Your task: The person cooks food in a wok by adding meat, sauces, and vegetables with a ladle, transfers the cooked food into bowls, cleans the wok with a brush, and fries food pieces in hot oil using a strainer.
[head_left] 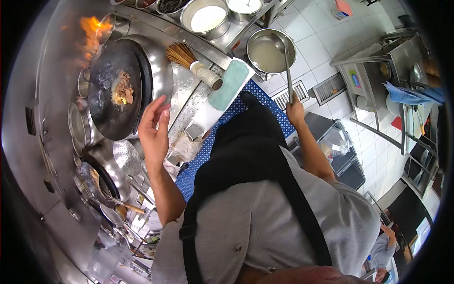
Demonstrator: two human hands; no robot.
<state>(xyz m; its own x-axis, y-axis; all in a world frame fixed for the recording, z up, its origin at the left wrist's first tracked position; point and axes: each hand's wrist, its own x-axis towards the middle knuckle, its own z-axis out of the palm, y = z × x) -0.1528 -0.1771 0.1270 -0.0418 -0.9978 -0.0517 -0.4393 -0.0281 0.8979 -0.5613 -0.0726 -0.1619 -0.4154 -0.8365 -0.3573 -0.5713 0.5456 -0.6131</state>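
Note:
My left hand is raised beside the black wok, fingers slightly bent and apart, with nothing visible in it. Pieces of browned food with some yellow bits lie in the wok, and a flame rises past its far rim. My right hand is closed round the handle of a long metal ladle. The ladle's head rests in a round pot of cloudy liquid. Between wok and pot are a bamboo brush and a folded green cloth.
Metal containers of white contents line the top edge. A perforated skimmer and a second wok are at the lower left. Grey bins stand right of my body. Another person shows at the lower right.

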